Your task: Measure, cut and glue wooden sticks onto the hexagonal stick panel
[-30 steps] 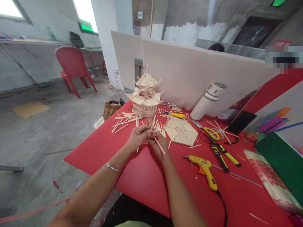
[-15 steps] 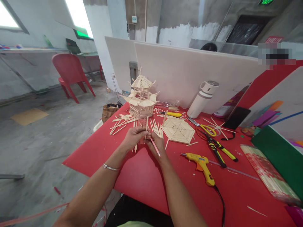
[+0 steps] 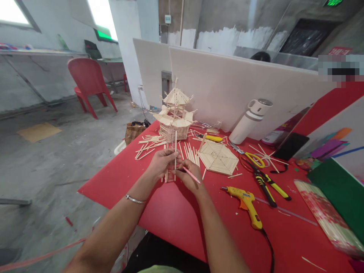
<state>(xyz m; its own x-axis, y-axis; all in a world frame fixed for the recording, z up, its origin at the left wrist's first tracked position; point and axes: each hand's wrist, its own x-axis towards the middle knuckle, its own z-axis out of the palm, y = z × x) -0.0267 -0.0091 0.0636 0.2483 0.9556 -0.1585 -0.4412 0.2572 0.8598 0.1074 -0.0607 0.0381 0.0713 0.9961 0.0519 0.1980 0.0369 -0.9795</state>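
Wooden stick (image 3: 175,141) held upright, pinched by fingers of left hand (image 3: 162,163), pencil (image 3: 193,177) gripped in curled fingers of right hand (image 3: 187,181), stick-built pagoda (image 3: 174,120) positioned beyond

Red tabletop (image 3: 170,212), loose sticks (image 3: 155,140), glue gun (image 3: 243,200), probably pliers (image 3: 264,189)

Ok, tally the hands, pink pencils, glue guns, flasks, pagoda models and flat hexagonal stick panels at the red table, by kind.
Hands: 2 (left hand, right hand)
Pink pencil: 1
Glue gun: 1
Flask: 1
Pagoda model: 1
Hexagonal stick panel: 1
Total: 7
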